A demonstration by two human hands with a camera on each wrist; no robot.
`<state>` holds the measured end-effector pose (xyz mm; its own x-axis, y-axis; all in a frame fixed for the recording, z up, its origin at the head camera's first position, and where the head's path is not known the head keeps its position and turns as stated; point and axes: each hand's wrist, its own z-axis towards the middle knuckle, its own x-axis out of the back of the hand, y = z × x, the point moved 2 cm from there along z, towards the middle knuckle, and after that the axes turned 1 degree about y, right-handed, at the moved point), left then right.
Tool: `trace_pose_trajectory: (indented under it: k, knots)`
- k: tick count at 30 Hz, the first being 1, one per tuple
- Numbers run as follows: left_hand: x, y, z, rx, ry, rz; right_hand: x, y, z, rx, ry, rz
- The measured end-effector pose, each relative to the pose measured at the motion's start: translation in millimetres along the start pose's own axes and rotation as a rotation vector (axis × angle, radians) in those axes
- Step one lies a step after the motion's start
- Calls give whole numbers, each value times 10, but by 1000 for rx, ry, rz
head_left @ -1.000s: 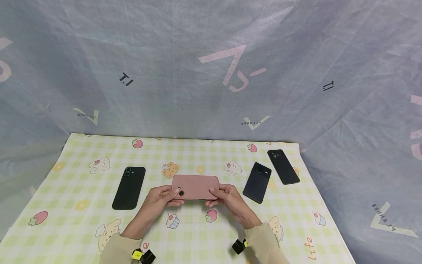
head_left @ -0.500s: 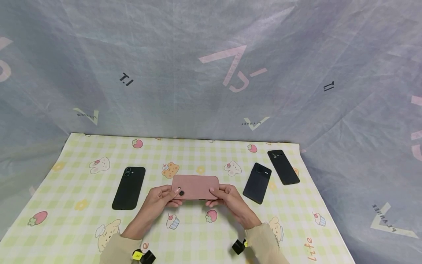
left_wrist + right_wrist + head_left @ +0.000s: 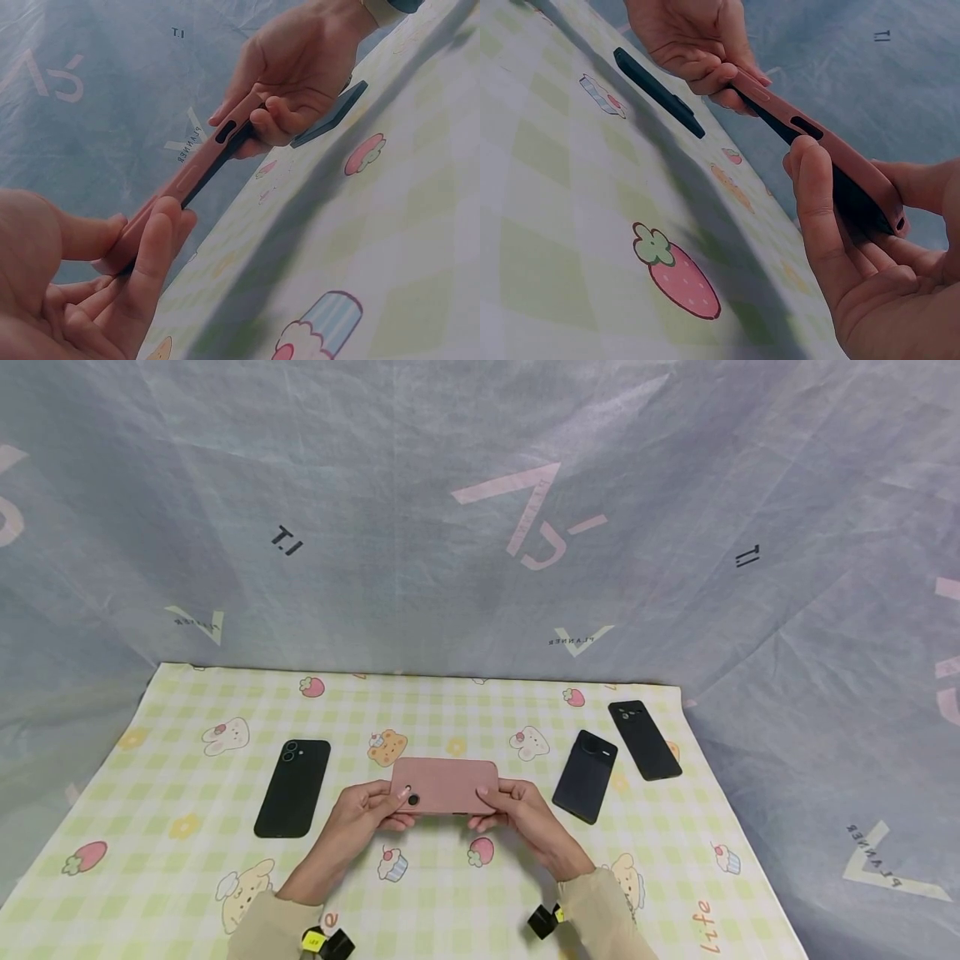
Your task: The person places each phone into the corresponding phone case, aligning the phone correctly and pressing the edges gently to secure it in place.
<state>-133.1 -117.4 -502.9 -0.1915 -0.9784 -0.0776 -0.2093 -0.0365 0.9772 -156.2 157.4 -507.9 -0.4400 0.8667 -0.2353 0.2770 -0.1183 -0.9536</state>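
Pink case: a smooth, matte pink rectangular phone case (image 3: 446,785), held lengthwise between both hands, above the pale green checked cloth (image 3: 442,910).
Dark body: a flat black phone-like slab (image 3: 855,196) shows along the case's underside in both wrist views.
Done so far: the case covers the slab's back, and a round dark lens (image 3: 412,799) shows near one corner; the pairing looks close to complete.
Left to do: seating along every edge cannot be confirmed, so that may be what is left; the pair is not yet down on the cloth.
Left hand (image 3: 363,806): clamped on the case's left end, thumb on the pink back beside the lens, fingers bent beneath.
Right hand (image 3: 522,814): clamped on the opposite end in the same way, thumb on top, fingers underneath.
Forearms: both reach in from the near edge in beige fabric sleeves (image 3: 273,927), angled inward, so the hands face each other.
Untouched: a black twin-lens phone (image 3: 292,788) lies leftward, well apart.
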Motion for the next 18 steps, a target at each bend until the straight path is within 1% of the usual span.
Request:
trace_pose_trajectory:
  k: [18]
  knots:
    - [-17,-4,11,-13,16,9,11,12,3,-12,-1,3]
